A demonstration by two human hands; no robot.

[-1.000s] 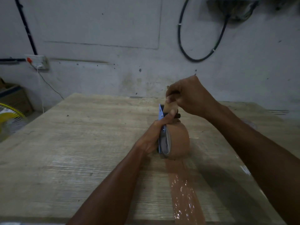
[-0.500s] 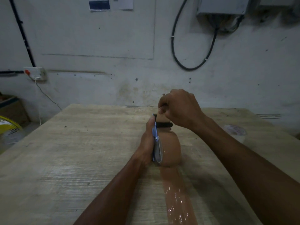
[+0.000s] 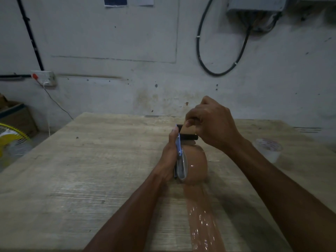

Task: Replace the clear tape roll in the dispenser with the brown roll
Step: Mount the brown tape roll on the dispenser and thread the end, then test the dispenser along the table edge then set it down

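The brown tape roll [image 3: 197, 165] sits in the blue tape dispenser [image 3: 179, 148], standing on edge in the middle of the wooden table [image 3: 91, 170]. My left hand [image 3: 168, 157] grips the dispenser's left side. Above the dispenser's black front bar [image 3: 188, 137], my right hand [image 3: 212, 124] pinches the brown tape's free end. A strip of brown tape [image 3: 201, 215] lies stuck flat on the table, running from the roll toward me. The clear tape roll [image 3: 269, 150] rests at the right, apart from both hands.
A grey wall with a black cable loop [image 3: 214, 60] and a socket [image 3: 43, 78] stands behind the table. A yellow fan [image 3: 11, 142] and a cardboard box [image 3: 16, 117] sit on the floor at the left.
The view tilted up, showing more wall. My left thumb moved off the tape's end onto the dispenser's side. My right hand keeps hold of the tape end above the bar.
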